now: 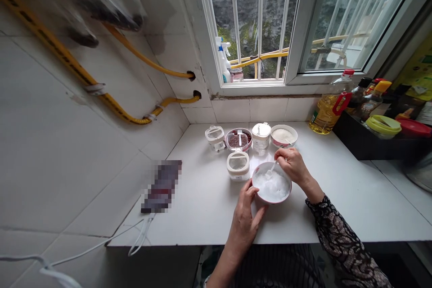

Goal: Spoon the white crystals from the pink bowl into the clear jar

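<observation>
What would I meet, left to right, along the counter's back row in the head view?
Leftmost lidded jar, bowl with dark red contents, another lidded jar, bowl of pale grains, oil bottle, black box.

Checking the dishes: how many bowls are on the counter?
3: the front bowl against the left hand, the back bowl nearest the oil bottle, the dark-filled bowl among the jars.

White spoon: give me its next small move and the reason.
Probably dip the white spoon into the white contents and scoop: the right hand grips its handle, its head is already inside the bowl, and the left hand holds the bowl's side.
</observation>
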`<state>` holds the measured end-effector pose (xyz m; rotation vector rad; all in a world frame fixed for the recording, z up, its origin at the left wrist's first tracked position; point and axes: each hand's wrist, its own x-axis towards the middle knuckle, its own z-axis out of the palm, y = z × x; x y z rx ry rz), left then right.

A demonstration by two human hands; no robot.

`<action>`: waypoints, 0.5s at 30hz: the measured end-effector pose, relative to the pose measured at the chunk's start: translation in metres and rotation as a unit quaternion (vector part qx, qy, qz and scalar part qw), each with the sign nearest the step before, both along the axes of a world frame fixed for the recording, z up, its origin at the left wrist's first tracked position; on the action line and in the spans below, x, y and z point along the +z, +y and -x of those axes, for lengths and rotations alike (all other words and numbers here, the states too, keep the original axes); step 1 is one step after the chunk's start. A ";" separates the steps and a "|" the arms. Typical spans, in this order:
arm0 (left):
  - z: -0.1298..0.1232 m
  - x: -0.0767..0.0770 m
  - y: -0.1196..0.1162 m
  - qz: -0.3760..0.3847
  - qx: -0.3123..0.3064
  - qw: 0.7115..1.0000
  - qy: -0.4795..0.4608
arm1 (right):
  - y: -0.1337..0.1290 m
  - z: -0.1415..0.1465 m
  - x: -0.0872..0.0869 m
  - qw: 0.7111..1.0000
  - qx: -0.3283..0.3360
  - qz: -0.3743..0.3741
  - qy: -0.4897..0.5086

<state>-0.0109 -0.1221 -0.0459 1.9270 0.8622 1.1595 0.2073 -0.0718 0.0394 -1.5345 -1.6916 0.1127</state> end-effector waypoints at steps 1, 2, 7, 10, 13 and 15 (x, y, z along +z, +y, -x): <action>0.000 0.000 0.000 0.000 0.001 1.000 0.003 | 0.000 0.000 -0.001 1.000 0.004 0.000 -0.003; 0.000 0.000 0.000 0.000 0.003 1.000 0.006 | 0.000 -0.001 -0.001 1.000 0.006 0.000 -0.002; 0.000 0.001 0.000 -0.007 0.005 1.000 0.010 | -0.001 0.000 -0.001 1.000 0.003 0.015 -0.009; 0.000 0.001 -0.001 -0.007 0.006 1.000 0.009 | 0.000 0.003 -0.002 1.000 0.013 0.022 -0.003; 0.001 0.001 -0.001 -0.005 0.006 1.000 0.012 | 0.000 0.006 -0.002 0.999 0.028 0.024 0.016; 0.001 0.000 0.000 -0.007 0.008 1.000 0.014 | 0.000 0.006 -0.002 0.998 0.028 0.024 0.042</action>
